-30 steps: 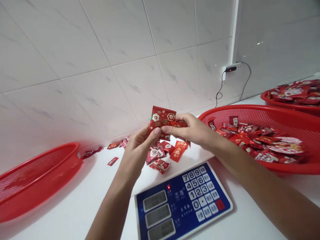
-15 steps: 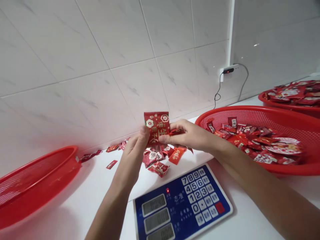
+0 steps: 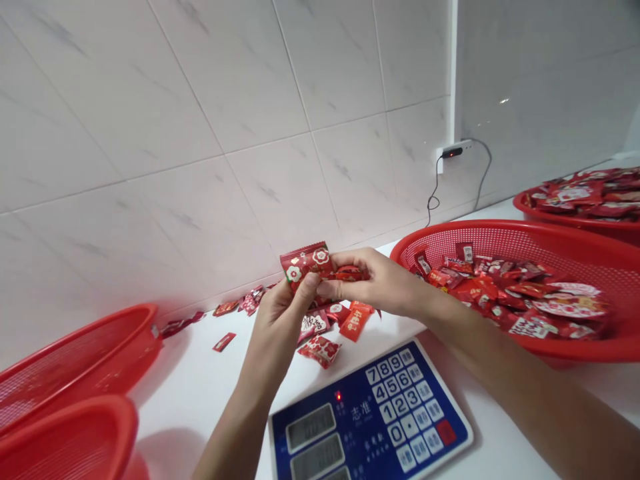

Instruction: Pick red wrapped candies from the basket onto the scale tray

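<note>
Both my hands meet above the white counter, pinching a red candy packet [image 3: 305, 260] printed with white flowers. My left hand [image 3: 280, 320] grips its lower left corner with thumb and fingers closed. My right hand [image 3: 373, 283] is closed on the packet's right side and also holds a few smaller red packets [image 3: 350, 273]. Under my hands lie several loose red candies [image 3: 333, 327]. A blue electronic scale [image 3: 370, 417] with a keypad sits just in front of them.
A red mesh basket [image 3: 590, 243] at the right holds several red packets; another filled basket [image 3: 590, 217] stands behind it. Two red baskets [image 3: 75, 373] sit at the left. Stray candies [image 3: 225, 308] lie along the tiled wall. A charger and cable [image 3: 453, 153] hang on the wall.
The packet has tilted from upright to nearly flat and dropped a little between my hands. The view has shifted down, bringing a second red basket into view at the lower left.
</note>
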Demonstrator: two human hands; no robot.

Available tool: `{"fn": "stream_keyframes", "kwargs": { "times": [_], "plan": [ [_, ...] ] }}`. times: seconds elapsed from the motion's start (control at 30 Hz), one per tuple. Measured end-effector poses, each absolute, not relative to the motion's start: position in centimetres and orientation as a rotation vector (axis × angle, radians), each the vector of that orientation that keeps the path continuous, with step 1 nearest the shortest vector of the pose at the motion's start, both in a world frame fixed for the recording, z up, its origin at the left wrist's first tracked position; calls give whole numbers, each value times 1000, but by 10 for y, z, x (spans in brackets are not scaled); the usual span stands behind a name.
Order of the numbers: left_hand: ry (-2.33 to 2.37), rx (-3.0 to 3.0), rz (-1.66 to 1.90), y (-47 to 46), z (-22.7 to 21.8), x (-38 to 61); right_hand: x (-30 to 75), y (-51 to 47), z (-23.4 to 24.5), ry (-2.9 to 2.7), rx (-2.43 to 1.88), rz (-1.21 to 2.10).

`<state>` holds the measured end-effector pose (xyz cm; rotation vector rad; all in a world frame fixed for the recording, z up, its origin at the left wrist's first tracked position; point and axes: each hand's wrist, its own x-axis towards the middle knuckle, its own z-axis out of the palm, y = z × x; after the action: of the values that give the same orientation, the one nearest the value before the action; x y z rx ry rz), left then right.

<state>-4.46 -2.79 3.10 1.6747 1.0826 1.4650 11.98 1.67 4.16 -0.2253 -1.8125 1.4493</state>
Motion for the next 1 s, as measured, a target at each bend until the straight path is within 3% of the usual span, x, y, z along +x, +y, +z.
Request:
{"fn": "stream_keyframes", "kwargs": {
  "times": [0.27, 0.8, 1.0],
  "plan": [
    [1082, 1769, 1328, -32, 41, -49, 130, 16, 52, -1802, -356, 1451],
    [932, 1580, 1794, -37, 29, -22, 119, 10, 48, -1599, -374, 1427],
    [1262, 1776, 1666, -35, 27, -35, 135, 12, 58, -1787, -547, 1316]
  ]
}}
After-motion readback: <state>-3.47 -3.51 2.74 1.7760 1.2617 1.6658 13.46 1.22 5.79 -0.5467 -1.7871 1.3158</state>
